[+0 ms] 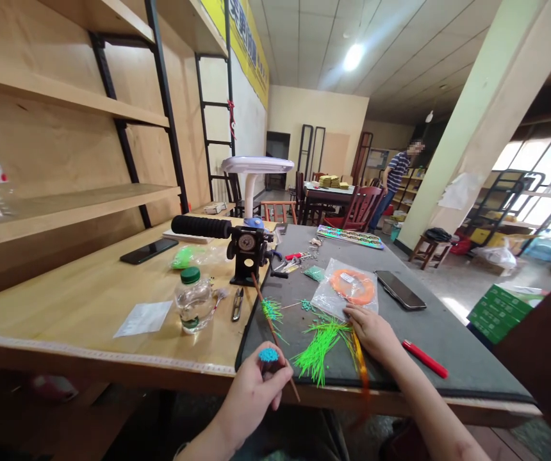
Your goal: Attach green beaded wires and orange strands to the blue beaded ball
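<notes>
My left hand [255, 390] is closed, at the table's front edge, around a small bundle topped with a round cluster of blue beads [268, 355]. A thin brown rod [274, 338] runs from a black clamp device [248, 253] down past this hand. Green and yellow bristles [270, 310] surround part of the rod. My right hand [374, 330] rests on the grey mat, its fingers bent down at the top of a strand of orange thread [359, 358] that hangs over the edge; its thumb is hidden. Loose green sticks [323, 346] lie between my hands.
A plastic bag with an orange coil [352, 285], a phone [400, 289] and a red pen-like tool [424, 358] are on the mat [468, 358]. Left stand a green-capped bottle [193, 301], thread snips [238, 305] and another phone [148, 251]. A person [395, 176] stands beyond.
</notes>
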### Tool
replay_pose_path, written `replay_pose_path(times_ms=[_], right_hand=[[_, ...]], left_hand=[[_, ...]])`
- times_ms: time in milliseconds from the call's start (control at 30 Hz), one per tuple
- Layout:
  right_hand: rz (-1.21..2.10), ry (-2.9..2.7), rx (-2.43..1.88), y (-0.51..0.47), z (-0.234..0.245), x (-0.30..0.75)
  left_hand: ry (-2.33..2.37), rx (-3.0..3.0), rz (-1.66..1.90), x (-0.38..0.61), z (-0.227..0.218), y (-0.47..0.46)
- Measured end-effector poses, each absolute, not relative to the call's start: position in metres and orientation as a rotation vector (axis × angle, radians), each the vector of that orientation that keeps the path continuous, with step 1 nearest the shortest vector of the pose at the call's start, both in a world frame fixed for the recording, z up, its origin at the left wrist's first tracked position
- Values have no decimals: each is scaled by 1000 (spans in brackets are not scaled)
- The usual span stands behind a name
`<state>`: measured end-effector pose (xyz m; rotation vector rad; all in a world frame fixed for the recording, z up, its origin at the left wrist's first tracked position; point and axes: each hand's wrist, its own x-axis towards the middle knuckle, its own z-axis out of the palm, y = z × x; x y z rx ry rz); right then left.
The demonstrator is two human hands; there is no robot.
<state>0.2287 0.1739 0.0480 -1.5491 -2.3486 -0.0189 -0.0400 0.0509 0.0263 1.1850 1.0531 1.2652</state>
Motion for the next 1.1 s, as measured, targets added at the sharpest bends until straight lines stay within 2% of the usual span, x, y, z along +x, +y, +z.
replay_pose_path(times_ms=[300, 633, 833, 1100], right_hand=[[41, -2328, -1518, 204, 45, 243], [19, -2227, -1480, 202, 51, 244], [-20, -2156, -1542, 168, 63, 226], [102, -2143, -1706, 196, 73, 199]], left_hand=[[1192, 1299, 1100, -42, 51, 78], [1312, 1424, 936, -45, 47, 72], [1433, 1605, 1109, -48, 45, 60], [1144, 1432, 1124, -41, 48, 31]])
